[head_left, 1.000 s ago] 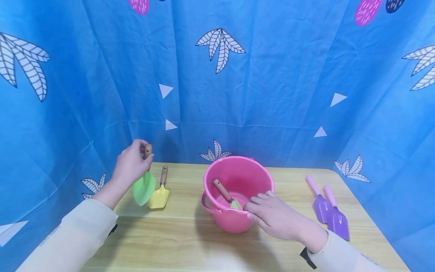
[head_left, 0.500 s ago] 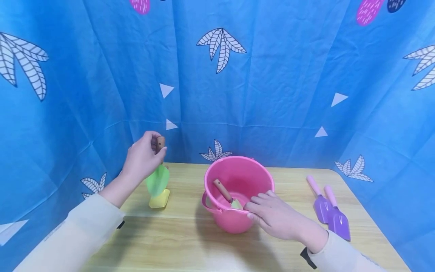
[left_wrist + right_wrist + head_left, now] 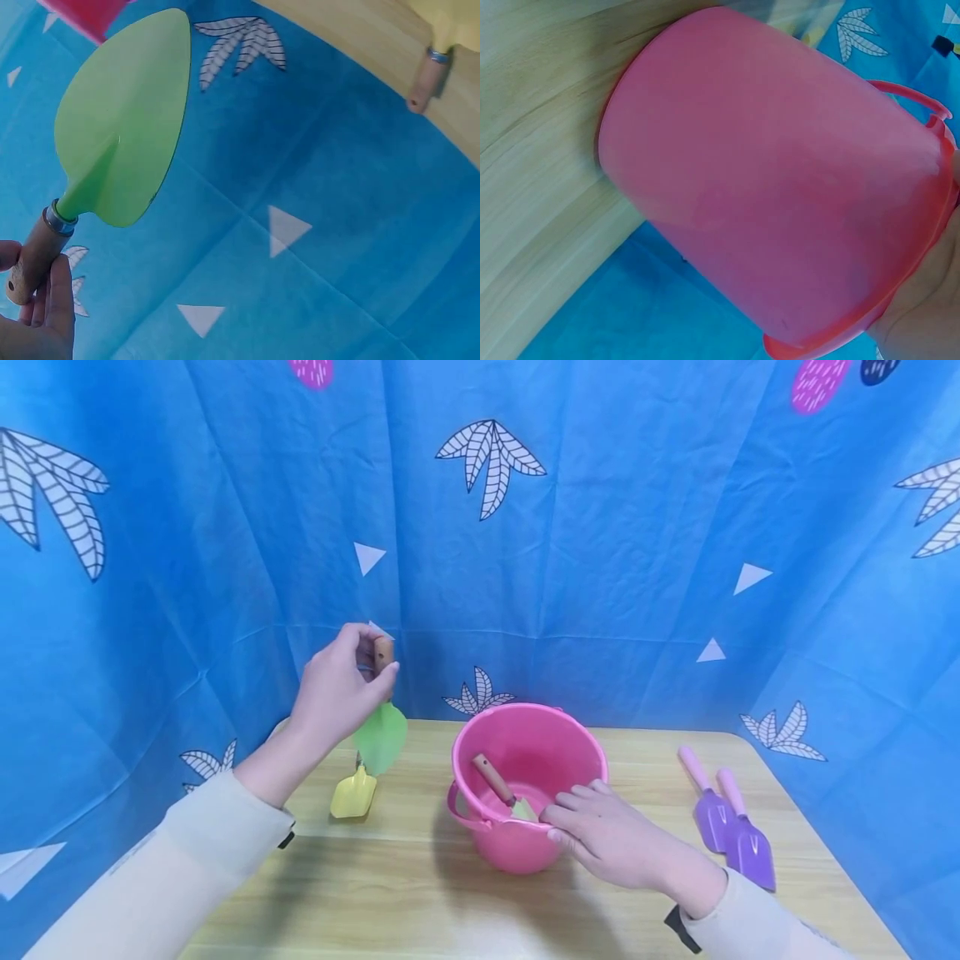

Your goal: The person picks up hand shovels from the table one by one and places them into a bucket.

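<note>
My left hand [image 3: 336,683] pinches the wooden handle of a green trowel [image 3: 382,737], blade down, raised above the table. In the left wrist view the fingers and thumb close round the trowel's handle [image 3: 41,251]. A yellow shovel [image 3: 354,793] lies on the table below it, its handle mostly hidden by the green blade and my hand. My right hand [image 3: 600,833] holds the near rim of a pink bucket [image 3: 517,852], thumb outside and fingers over the edge. Inside the bucket leans another trowel [image 3: 493,779] with a wooden handle and pale green blade.
Two purple shovels [image 3: 750,852] with pink handles lie partly overlapped at the right of the wooden table [image 3: 390,893]. A blue patterned cloth [image 3: 615,543] hangs behind the table and along both sides.
My left hand has carried the green trowel right and upward, passing over the yellow shovel. My right hand stays on the bucket's rim, and the bucket keeps its place.
</note>
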### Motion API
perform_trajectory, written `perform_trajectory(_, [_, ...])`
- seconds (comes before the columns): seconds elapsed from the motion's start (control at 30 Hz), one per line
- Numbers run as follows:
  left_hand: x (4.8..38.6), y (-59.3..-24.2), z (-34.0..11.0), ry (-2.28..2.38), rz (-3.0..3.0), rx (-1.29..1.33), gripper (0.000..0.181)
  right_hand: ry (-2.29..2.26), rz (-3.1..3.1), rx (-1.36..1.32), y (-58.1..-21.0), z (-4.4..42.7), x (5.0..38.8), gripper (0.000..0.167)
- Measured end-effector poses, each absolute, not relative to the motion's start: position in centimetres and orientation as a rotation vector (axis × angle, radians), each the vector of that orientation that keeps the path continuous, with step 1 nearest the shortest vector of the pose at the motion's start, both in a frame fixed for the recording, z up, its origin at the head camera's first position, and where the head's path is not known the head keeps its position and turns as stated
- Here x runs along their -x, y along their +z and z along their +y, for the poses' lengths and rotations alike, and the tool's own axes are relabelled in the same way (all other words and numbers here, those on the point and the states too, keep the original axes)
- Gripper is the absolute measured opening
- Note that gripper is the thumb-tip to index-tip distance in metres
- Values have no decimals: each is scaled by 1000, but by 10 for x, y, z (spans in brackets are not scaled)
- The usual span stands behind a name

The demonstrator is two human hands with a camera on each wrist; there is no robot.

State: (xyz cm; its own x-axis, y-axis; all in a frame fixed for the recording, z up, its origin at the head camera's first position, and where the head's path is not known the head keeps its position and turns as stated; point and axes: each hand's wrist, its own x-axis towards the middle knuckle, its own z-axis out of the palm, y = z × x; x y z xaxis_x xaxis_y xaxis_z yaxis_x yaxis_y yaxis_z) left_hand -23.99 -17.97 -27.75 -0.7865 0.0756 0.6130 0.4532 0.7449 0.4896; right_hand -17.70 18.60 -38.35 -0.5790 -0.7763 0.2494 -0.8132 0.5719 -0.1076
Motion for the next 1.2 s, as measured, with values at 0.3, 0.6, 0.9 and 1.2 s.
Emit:
perform_trajectory(0.3, [235, -264, -160, -1001, -2301, 436, 37, 319, -2636, -1337, -383, 187, 177, 14])
perform_trajectory(0.6, [232, -250, -139, -1199, -2225, 479, 39, 317, -2641, -1328, -383, 187, 177, 15])
perform_trajectory(0.9, [231, -249, -110, -1318, -2195, 574, 40, 314, -2655, -1322, -383, 188, 178, 14])
perform_trajectory(1.2, [230, -259, -83, -1407, -2199, 642, 38, 299, -2643, -1335, -383, 188, 177, 14])
